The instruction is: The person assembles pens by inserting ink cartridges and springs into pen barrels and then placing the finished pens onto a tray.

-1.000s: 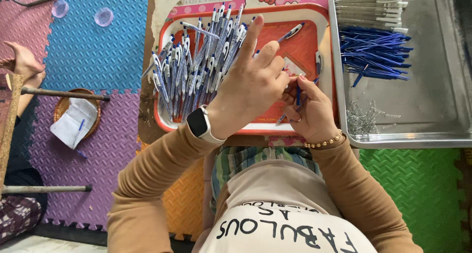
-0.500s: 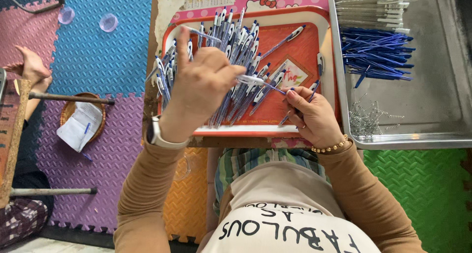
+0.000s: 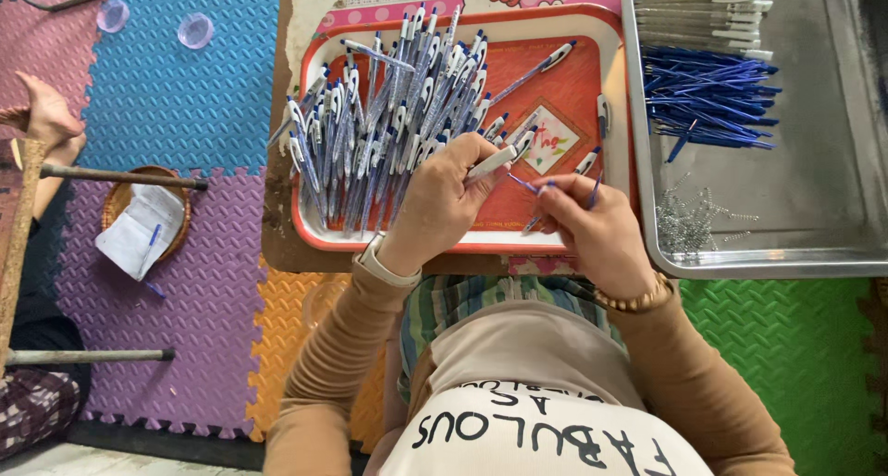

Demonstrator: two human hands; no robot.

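Our left hand [image 3: 442, 198] pinches a light, stiff, slippery white plastic pen barrel [image 3: 490, 164] mid-shaft; at three o'clock, our right hand [image 3: 592, 226] grips a thin blue refill [image 3: 525, 185].

Red tray [image 3: 592, 87], blue-and-white pens [image 3: 388, 134], blue refills [image 3: 708, 97].

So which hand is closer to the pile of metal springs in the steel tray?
Right. The right hand is just left of the springs, beside the steel tray's edge; the left hand is farther left, over the red tray.

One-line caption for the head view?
Left hand holds a pen barrel, right hand a blue refill, over a red tray.
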